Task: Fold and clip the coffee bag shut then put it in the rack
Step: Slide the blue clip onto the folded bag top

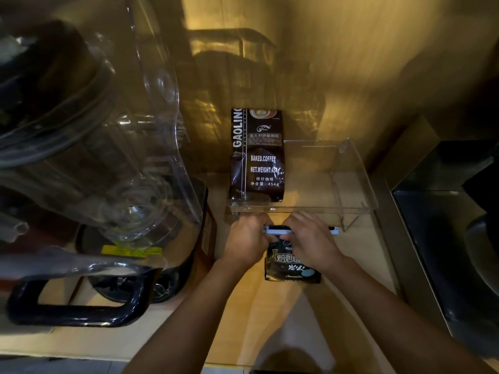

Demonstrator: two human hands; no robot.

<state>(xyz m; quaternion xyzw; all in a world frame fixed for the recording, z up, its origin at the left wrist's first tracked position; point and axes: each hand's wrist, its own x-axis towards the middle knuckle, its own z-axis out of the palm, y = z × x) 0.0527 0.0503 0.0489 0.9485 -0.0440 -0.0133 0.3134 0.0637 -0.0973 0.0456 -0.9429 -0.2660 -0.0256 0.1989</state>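
A small black coffee bag [290, 269] with white and teal print lies on the wooden counter in front of a clear acrylic rack [351, 184]. A long white and black clip [278, 229] sits across the bag's folded top. My left hand [247, 242] grips the clip's left end and the bag's corner. My right hand [310, 238] presses on the clip and the top of the bag from the right. The clip's far end [334, 230] sticks out past my right hand. Whether the clip is closed is hidden by my fingers.
A taller dark GAOLING coffee bag [256, 155] stands in the rack's left side. A large clear blender jug [108, 147] on a black base [129, 279] fills the left. A dark metal appliance [445, 225] stands on the right. A wall rises behind the rack.
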